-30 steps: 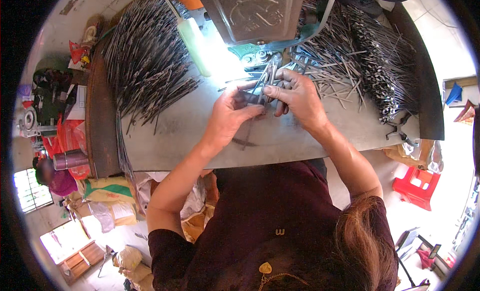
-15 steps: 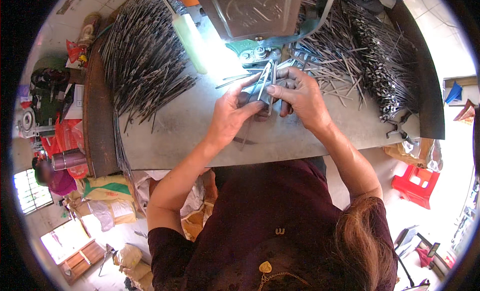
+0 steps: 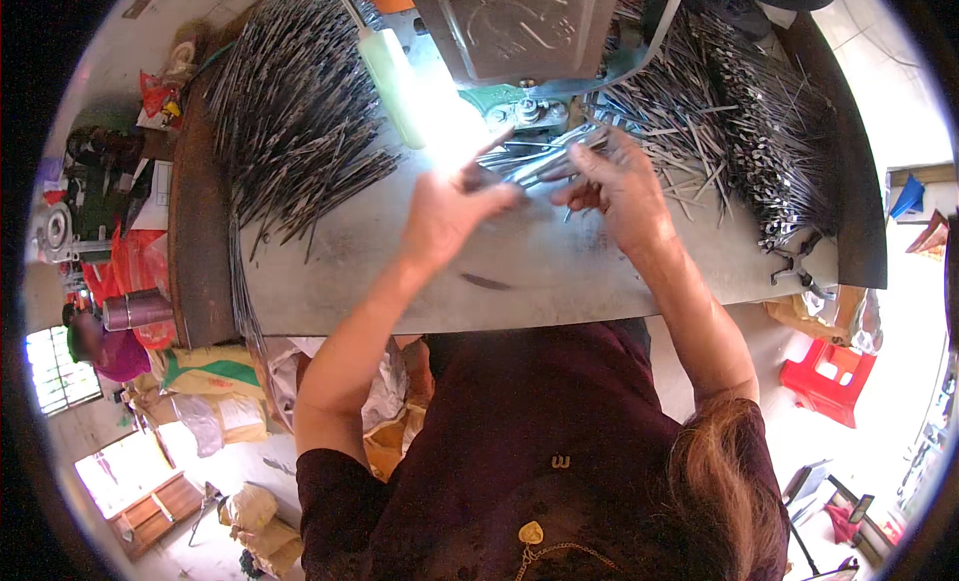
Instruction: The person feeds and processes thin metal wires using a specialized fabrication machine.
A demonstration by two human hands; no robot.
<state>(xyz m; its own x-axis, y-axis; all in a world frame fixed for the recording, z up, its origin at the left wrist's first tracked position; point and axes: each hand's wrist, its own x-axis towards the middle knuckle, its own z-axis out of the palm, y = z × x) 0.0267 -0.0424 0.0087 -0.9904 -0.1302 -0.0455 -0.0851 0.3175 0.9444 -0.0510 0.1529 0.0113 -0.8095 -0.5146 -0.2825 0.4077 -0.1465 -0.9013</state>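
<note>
Your right hand (image 3: 633, 199) has its grip closed on thin metal strips (image 3: 547, 161); your blurred left hand (image 3: 447, 213) parts thumb and fingers, its hold unclear. The strips lie between both hands, over the surface (image 3: 400, 271), near the machine (image 3: 514, 31).

A single letter-shaped mark (image 3: 560, 462) stands on the dark shirt (image 3: 519, 401), bodyward of the fingers (image 3: 629, 155); the emblem (image 3: 504, 23) on the brown machine housing (image 3: 559, 59) beyond them is unreadable.

Thin grey metal strips (image 3: 555, 160), shiny, partly blurred, loosely bunched, slanting up rightward, between left hand (image 3: 452, 209) and right hand (image 3: 631, 193)
</note>
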